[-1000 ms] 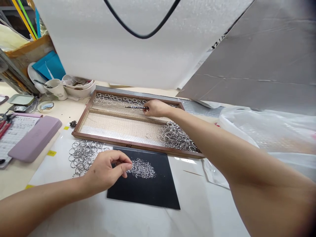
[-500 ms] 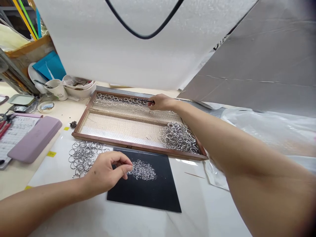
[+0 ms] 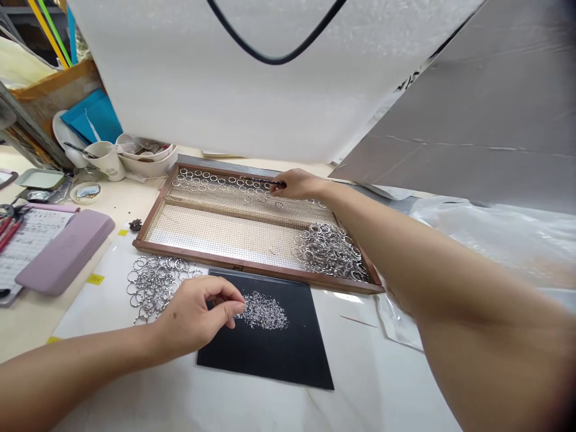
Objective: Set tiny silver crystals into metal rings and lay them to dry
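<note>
My left hand (image 3: 198,312) is closed in a pinch at the left side of a pile of tiny silver bits (image 3: 265,311) on a black mat (image 3: 270,360). Whatever its fingertips hold is too small to make out. Reaching over the far side of a wooden-framed mesh tray (image 3: 216,222), my right hand (image 3: 294,183) is closed on a thin dark stick-like tool (image 3: 261,181), its end pointing left. Beneath that tool, silver rings (image 3: 213,187) lie in rows on the mesh. A heap of rings (image 3: 330,252) fills the tray's near right corner.
More loose rings (image 3: 153,285) lie on white paper beside my left hand. Further left are a mauve case (image 3: 67,252), a written sheet (image 3: 42,231), a paper cup (image 3: 105,161) and a white tub (image 3: 150,165). Clear plastic (image 3: 472,234) lies at right; a cable (image 3: 270,59) hangs above.
The whole view has shifted slightly. Both hands keep nearly the same pose and place relative to the tray and mat.
</note>
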`<state>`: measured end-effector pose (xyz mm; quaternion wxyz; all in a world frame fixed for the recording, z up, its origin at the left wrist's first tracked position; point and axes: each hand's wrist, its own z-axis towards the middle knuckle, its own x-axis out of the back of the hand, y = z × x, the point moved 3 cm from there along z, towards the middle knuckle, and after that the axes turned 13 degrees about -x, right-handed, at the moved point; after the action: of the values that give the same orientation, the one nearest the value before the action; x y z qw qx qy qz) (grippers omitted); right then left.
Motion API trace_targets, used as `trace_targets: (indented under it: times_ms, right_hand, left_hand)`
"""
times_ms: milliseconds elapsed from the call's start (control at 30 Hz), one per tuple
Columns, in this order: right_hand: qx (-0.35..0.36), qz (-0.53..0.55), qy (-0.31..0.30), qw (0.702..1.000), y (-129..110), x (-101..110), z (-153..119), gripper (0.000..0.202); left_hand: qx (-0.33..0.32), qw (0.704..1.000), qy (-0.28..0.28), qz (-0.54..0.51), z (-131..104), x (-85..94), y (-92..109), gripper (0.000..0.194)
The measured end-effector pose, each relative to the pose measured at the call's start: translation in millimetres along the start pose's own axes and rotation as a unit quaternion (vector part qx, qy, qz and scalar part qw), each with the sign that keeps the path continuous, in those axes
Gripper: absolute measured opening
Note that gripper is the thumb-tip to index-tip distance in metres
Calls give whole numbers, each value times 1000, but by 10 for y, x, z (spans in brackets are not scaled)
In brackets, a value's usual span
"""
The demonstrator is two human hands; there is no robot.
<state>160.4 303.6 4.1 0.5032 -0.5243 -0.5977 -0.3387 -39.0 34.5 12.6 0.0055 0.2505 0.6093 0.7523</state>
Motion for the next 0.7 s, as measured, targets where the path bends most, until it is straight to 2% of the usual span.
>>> trace_targets:
  times_ms: [133, 300, 700]
  right_hand:
    - [-25, 5, 6, 1000, 129, 10, -144, 13]
    - [-37, 6, 4, 999, 230, -73, -319, 21]
    - [-8, -8, 29, 1000, 230, -161, -337, 14]
  left_hand:
    - [-3, 1000, -5, 6, -3, 0, 0, 13]
    - [0, 1000, -5, -3, -7, -8, -9, 14]
    - [24, 1000, 0, -15, -3, -11, -1, 12]
